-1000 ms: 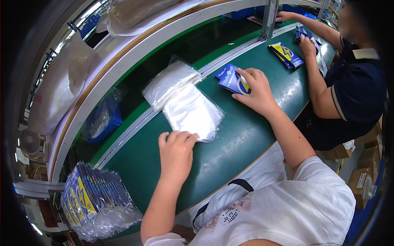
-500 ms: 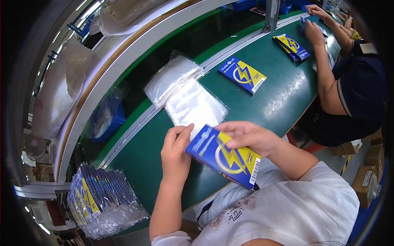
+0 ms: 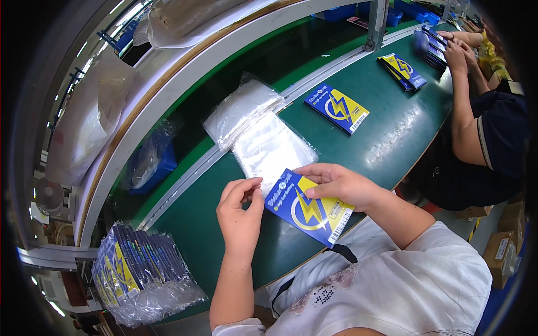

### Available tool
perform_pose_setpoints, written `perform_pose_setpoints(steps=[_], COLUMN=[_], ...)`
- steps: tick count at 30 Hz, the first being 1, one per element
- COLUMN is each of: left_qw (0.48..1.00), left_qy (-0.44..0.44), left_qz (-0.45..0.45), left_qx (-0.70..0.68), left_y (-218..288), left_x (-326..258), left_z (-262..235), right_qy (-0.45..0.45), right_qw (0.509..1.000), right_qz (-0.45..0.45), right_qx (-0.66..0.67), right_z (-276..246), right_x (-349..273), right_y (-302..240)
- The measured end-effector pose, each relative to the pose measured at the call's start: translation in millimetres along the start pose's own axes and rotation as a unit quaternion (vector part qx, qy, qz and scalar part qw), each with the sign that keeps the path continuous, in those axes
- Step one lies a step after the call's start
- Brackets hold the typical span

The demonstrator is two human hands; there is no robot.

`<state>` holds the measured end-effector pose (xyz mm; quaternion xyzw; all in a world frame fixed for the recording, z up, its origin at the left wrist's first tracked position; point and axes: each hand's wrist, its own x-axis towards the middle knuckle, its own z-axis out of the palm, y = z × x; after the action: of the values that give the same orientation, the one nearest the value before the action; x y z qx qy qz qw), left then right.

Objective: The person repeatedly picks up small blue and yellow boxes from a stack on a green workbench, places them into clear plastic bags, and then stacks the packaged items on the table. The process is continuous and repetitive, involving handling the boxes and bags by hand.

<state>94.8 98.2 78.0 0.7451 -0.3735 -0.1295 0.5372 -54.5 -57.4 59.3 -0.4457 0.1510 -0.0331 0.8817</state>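
Observation:
My right hand [image 3: 339, 186] grips a flat blue-and-yellow box [image 3: 305, 211] with a lightning-bolt emblem, thumb on its front and fingers behind its upper edge. The box is tilted, its printed face turned up toward me. Just left of it, my left hand [image 3: 240, 206] is closed in a pinch, thumb against fingertips; whether anything thin is between them I cannot make out. Beyond both hands lies a stack of clear plastic bags [image 3: 274, 148], with a second bundle of bags [image 3: 244, 109] overlapping its far end.
A similar box [image 3: 337, 109] lies on the green table [image 3: 386, 120], with a small pile of boxes [image 3: 402, 71] farther right. Bagged boxes [image 3: 143, 269] stand in a row at lower left. A co-worker's arm [image 3: 462, 106] reaches over the right end. A blue bin [image 3: 154, 168] sits beyond the rail.
The box in my right hand has turned, so its side edge no longer shows. My left fingers have curled closer together. The co-worker's hands have moved over a stack at the far right.

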Motion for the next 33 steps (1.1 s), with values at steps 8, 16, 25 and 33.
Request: perform_pose_setpoints(steps=[8, 16, 25, 33], left_qw=[0.989, 0.838, 0.809, 0.701], left_qy=[-0.002, -0.002, -0.084, -0.277], left_qz=[0.135, -0.202, -0.170, -0.249], left_qx=[0.066, -0.506, -0.556, -0.608], left_y=[16, 22, 33, 33], left_x=[-13, -40, -67, -75], left_z=[16, 27, 18, -13], right_qy=[0.185, 0.149, 0.080, -0.012], right_qw=[0.975, 0.968, 0.830, 0.711], right_qz=[-0.119, -0.077, -0.375, -0.530], right_qx=[-0.007, -0.187, -0.405, -0.463], right_z=[11, 34, 59, 70], right_x=[0, -17, -10, -31], right_y=[13, 21, -5, -11])
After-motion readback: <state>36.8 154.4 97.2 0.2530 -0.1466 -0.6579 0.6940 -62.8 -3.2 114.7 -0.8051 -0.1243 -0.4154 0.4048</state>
